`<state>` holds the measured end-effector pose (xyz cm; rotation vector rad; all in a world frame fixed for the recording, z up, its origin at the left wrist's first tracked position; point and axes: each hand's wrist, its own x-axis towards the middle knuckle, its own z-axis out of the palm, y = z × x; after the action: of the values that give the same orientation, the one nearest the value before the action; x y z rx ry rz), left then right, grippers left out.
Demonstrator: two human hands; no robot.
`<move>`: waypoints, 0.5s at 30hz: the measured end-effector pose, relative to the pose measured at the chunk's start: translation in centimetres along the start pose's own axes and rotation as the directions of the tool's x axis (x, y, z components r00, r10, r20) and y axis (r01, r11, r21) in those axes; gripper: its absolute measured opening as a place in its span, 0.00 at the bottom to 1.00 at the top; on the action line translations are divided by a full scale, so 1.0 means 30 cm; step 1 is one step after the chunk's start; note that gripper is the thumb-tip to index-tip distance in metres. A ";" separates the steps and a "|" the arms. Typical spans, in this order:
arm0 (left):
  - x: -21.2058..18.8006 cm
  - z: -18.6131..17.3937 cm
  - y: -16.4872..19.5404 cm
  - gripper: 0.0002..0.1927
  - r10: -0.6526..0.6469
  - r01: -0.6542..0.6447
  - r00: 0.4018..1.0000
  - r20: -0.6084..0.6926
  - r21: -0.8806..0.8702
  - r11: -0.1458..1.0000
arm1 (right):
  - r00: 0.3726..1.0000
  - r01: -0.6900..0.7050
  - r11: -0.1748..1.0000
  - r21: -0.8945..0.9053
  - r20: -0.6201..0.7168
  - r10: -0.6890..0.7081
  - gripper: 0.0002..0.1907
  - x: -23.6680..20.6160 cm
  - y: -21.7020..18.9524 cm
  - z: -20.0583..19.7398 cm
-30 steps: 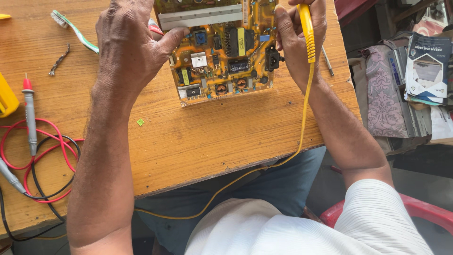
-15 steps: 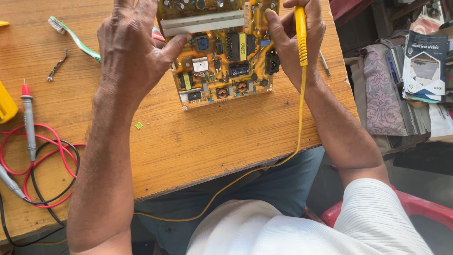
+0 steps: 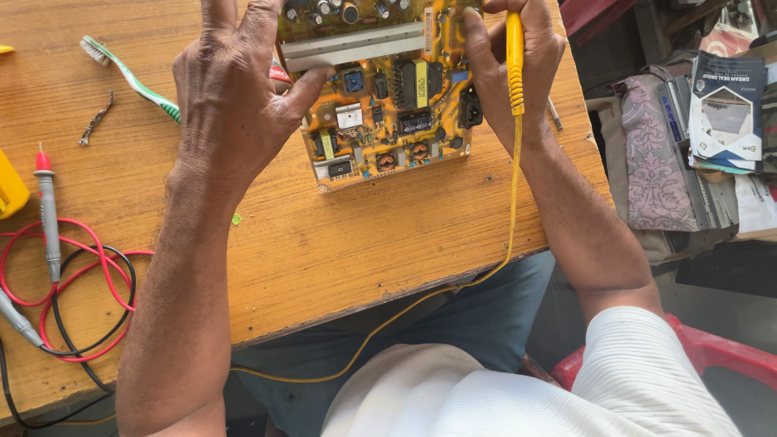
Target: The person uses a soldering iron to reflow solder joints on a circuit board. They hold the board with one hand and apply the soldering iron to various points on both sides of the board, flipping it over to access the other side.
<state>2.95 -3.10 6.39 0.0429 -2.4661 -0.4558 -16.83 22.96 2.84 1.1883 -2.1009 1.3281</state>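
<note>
Circuit board (image 3: 388, 113) lies at twelve o'clock on the wooden table (image 3: 388, 243), left hand (image 3: 235, 97) spread steadying it, right hand (image 3: 510, 73) gripping the yellow soldering iron (image 3: 515, 57) mid-work; a steady tip seems needed.

Wooden table (image 3: 388, 235); circuit board (image 3: 380, 121); toothbrush (image 3: 133, 79).

Circuit board (image 3: 387, 121) lies on the table (image 3: 340, 243); toothbrush (image 3: 133, 77) to its left.
</note>
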 end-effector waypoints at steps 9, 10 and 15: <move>-0.010 0.030 -0.025 0.38 0.007 -0.007 1.000 -0.005 0.039 0.999 | 0.999 0.004 1.000 -0.004 -0.041 -0.004 0.04 -0.006 0.015 0.004; -0.008 0.031 -0.025 0.38 -0.001 0.002 1.000 -0.001 0.022 1.000 | 0.999 0.005 1.000 -0.004 -0.047 -0.005 0.04 -0.008 0.014 0.005; -0.002 0.027 -0.030 0.38 -0.012 0.012 1.000 -0.003 0.019 1.000 | 0.999 -0.002 0.998 0.063 -0.047 0.005 0.04 -0.007 0.012 0.001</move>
<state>2.47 -3.68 5.46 0.0658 -2.4689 -0.4377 -17.01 23.11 2.48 1.1675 -2.0429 1.4198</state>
